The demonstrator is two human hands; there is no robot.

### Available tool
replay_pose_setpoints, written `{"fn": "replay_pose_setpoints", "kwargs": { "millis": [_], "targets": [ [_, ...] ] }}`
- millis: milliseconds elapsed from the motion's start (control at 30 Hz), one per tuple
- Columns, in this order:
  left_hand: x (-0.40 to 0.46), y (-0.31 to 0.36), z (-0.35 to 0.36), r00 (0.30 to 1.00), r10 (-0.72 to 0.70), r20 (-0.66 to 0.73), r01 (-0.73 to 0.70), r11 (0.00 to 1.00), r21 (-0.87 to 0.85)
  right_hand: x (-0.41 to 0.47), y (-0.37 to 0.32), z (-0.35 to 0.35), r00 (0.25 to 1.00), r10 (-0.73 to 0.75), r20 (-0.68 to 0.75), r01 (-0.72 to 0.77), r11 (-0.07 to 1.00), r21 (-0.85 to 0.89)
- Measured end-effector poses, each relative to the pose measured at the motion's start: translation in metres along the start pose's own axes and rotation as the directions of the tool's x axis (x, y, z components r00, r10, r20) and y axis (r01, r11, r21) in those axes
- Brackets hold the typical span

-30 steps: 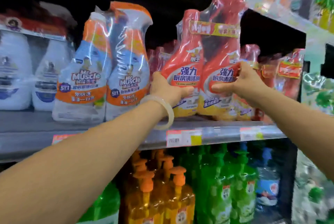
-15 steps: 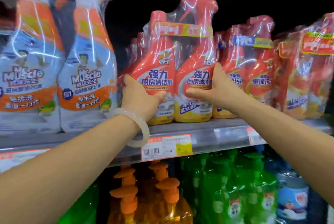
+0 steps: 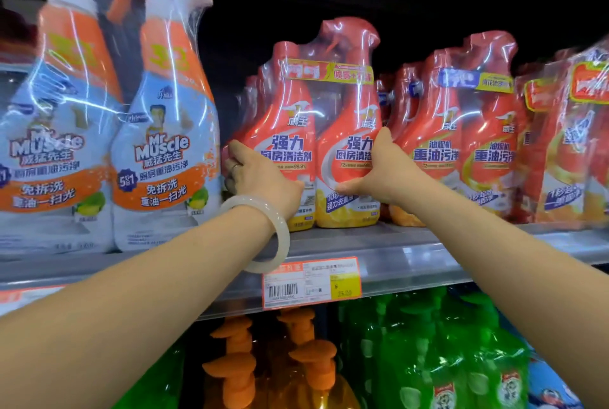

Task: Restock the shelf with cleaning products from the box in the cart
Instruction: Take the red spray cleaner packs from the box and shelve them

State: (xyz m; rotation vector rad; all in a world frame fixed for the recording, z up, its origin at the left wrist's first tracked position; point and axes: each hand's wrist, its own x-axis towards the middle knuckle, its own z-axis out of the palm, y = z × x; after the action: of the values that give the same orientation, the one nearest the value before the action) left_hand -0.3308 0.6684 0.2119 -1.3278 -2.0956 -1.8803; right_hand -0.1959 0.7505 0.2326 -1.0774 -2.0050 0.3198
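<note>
Head view: my left hand [image 3: 260, 178] and right hand [image 3: 382, 171] clasp the shrink-wrapped red spray-bottle twin-pack [image 3: 323, 131] standing on the grey metal shelf [image 3: 412, 253].

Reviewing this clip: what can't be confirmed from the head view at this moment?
- Cart and box: outside the head view, so remaining stock is unknown.
- Red twin-pack: its lower left is covered by the left hand; the right hand hides its right edge.
- Price tag: print too small and blurred.
- Packs behind the front row: dark, count unclear.
</note>
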Motion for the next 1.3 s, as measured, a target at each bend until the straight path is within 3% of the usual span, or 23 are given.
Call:
{"fn": "replay_pose_setpoints", "kwargs": {
  "millis": [267,433,500,600,700,767,833,900,967,1100,1300],
  "targets": [
    [0.01,0.003,0.002,0.998,-0.066,-0.026,0.067,0.995,0.071,0.0,0.003,0.009,0.997,-0.041,-0.062,0.045,0.996,0.079],
    [0.004,0.007,0.001,0.996,-0.073,-0.059,0.08,0.988,0.13,-0.024,-0.003,0.008,0.986,-0.148,-0.081,0.114,0.937,-0.329],
    [-0.001,0.007,0.0,0.997,-0.043,-0.068,0.053,0.988,0.149,-0.029,0.002,0.004,0.971,-0.214,-0.107,0.155,0.902,-0.403],
    [-0.01,0.006,0.0,0.998,0.021,-0.057,-0.008,0.975,0.223,-0.031,0.016,-0.012,0.925,-0.36,-0.118,0.247,0.809,-0.533],
    [-0.02,0.007,0.0,0.992,0.109,-0.069,-0.082,0.947,0.31,-0.024,0.028,-0.027,0.845,-0.531,-0.064,0.328,0.609,-0.722],
    [-0.03,0.01,0.001,0.951,0.3,-0.071,-0.249,0.884,0.395,-0.023,0.029,-0.032,0.875,-0.483,0.038,0.312,0.501,-0.807],
    [-0.038,0.014,0.008,0.871,0.491,0.012,-0.453,0.794,0.406,-0.021,0.033,-0.035,0.901,-0.424,0.098,0.311,0.469,-0.827],
    [-0.044,0.022,0.022,0.814,0.565,0.136,-0.576,0.754,0.315,-0.021,0.038,-0.037,0.902,-0.42,0.102,0.328,0.512,-0.794],
    [-0.045,0.03,0.042,0.812,0.526,0.253,-0.577,0.788,0.213,-0.026,0.042,-0.039,0.89,-0.451,0.071,0.361,0.602,-0.712],
    [-0.048,0.052,0.079,0.868,0.358,0.344,-0.39,0.92,0.028,-0.038,0.073,-0.052,0.866,-0.497,-0.057,0.371,0.714,-0.594],
    [-0.048,0.072,0.121,0.892,0.08,0.445,-0.086,0.996,-0.008,-0.054,0.122,-0.076,0.975,-0.145,-0.17,0.067,0.914,-0.399]
  ]
}}
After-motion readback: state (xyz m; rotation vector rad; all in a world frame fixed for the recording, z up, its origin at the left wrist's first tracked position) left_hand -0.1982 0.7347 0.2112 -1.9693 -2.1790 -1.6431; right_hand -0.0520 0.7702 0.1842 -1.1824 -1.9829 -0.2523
